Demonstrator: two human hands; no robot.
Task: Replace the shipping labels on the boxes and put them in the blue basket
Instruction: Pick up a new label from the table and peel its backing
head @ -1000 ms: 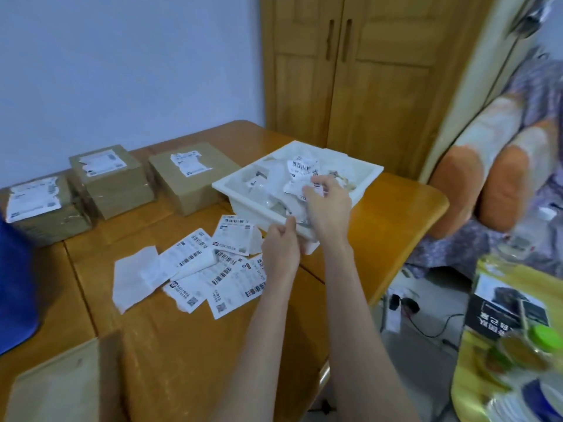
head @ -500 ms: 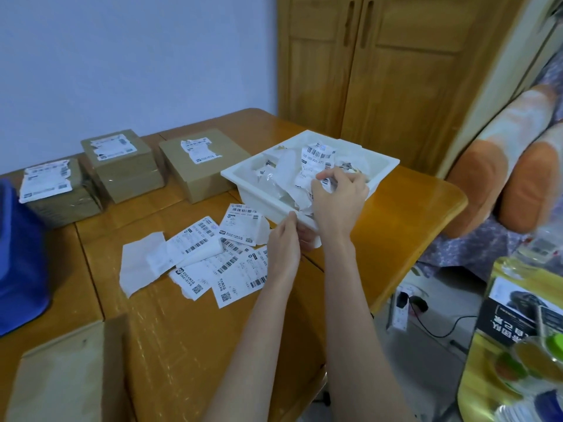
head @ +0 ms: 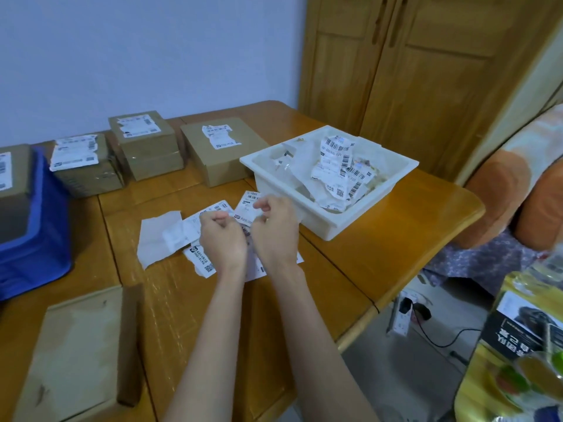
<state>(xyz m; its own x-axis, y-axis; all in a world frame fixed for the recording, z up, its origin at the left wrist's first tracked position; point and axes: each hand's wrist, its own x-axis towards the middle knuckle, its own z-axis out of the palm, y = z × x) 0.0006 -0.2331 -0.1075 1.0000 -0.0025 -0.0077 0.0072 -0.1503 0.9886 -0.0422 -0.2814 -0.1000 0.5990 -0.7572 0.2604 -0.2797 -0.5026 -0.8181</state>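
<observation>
My left hand [head: 222, 236] and my right hand [head: 275, 229] hover side by side over a pile of fresh shipping labels [head: 202, 264] on the wooden table, both with fingers curled. The left holds nothing I can see. The right hand's fingertips are at the edge of one label [head: 248, 205]; I cannot tell whether they pinch it. Three cardboard boxes [head: 80, 166] [head: 146, 144] [head: 219, 153] with torn old labels stand at the back. A box without a label [head: 82, 345] lies at the front left. The blue basket [head: 39, 226] at the far left holds one labelled box [head: 12, 178].
A white tray [head: 329, 222] full of torn-off label scraps [head: 341, 169] sits just right of my hands. A blank backing sheet [head: 157, 236] lies left of the pile. The table's edge [head: 426, 269] drops off at right, with a yellow bag [head: 518, 345] and a sofa beyond.
My right hand let go of the crumpled scrap in the white tray, and both hands drew back to the pile of labels. The camera turned left, bringing the blue basket into view.
</observation>
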